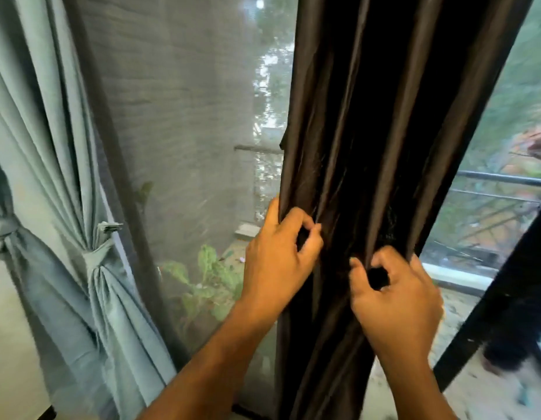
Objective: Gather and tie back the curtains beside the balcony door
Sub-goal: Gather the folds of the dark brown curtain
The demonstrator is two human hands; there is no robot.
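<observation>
Fingers of my left hand [278, 256] and right hand [393, 295] are curling around the dark curtain [369, 131], bunching it for tying.

A grey mesh screen [184, 116] fronts leafy plants [208, 277]; a balcony railing [502, 178] stands outside.

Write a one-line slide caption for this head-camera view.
Both hands, left hand and right hand, bunch the dark brown curtain; the pale blue curtain is already tied.

Dark brown curtain [369, 131] hangs bunched in folds; pale blue curtain [51, 147] knotted back.
</observation>
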